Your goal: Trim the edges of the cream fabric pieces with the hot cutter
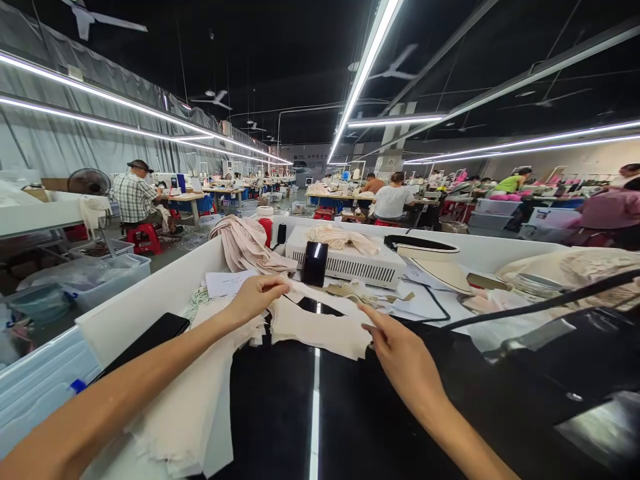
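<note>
My left hand (257, 293) pinches one end of a narrow cream fabric strip (325, 299) between thumb and fingers. At the strip's other end, my right hand (397, 350) has its index finger along the edge and its thumb below, closed on the cloth. The strip is held stretched between both hands. Just under it, a wider cream fabric piece (320, 331) lies on the glossy black work surface (280, 413), its right end close to my right fingers. Beneath my left forearm spreads a stack of cream fabric pieces (185, 393).
Behind my hands stand a phone (315, 264), a white vented box (350, 263) and draped pink fabric (245, 243). A visor (427, 257) lies right of the box. A black sewing machine (575, 373) occupies the right side. A dark tablet-like slab (145, 340) lies left. Co-workers sit farther back.
</note>
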### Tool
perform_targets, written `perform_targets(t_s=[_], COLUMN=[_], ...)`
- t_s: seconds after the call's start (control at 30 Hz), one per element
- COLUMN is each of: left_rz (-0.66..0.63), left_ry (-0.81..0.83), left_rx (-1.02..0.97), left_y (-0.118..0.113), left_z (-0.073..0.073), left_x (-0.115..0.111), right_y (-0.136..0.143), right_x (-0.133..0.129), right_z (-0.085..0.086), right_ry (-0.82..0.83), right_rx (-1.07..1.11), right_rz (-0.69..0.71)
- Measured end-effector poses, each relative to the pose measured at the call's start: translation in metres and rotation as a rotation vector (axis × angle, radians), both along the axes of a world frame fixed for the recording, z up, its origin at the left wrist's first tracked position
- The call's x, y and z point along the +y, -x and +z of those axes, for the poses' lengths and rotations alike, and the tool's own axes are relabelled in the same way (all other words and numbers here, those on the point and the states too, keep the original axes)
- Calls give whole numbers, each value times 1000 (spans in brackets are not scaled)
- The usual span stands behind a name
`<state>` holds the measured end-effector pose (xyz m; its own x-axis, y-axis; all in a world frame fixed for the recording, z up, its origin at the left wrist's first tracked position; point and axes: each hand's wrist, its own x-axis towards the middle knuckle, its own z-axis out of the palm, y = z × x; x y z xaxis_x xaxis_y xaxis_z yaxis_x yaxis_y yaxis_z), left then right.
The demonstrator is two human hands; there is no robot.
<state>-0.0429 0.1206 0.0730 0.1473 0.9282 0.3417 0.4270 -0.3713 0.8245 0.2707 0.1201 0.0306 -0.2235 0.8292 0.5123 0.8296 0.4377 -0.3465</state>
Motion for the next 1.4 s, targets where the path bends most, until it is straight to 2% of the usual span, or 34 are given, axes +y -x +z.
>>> perform_targets(t_s=[0.2,0.33,0.43,0.53,0.7,0.8,0.87,0.93,1.03,1.2,1.4], left_rz=[-122,-153,-151,-134,-66,-31,-45,-89,-147,-131,-122], left_ry=[-10,-10,-20,-21,-36,-73,-94,-101,-79,26,79], left_rx=[267,371,426,476,524,530,553,598,690,810,838], left_y=[14,16,15,16,11,-2,-13,-24,-32,-28,-24], left_z=[-42,-56,-59,-56,-33,-19,-17,-21,-35,-61,-70], left_x=[-6,-4,-3,-8,-16,-14,-9,-4,4,13,16], right_y=[-5,-8,-7,-4,-1,1,3,4,5,4,5], right_x=[23,27,29,26,14,8,6,5,4,5,2], right_z=[-40,-54,-56,-53,-45,-41,-39,-39,-39,-41,-43], right_ry=[-100,-133,-152,-164,-164,-156,-145,-130,-113,-95,-121], right_rx=[-206,-339,-424,-485,-533,-548,-560,-574,-593,-597,-565], right_rz=[76,80,70,50,-7,-30,-35,-30,-27,-41,-35])
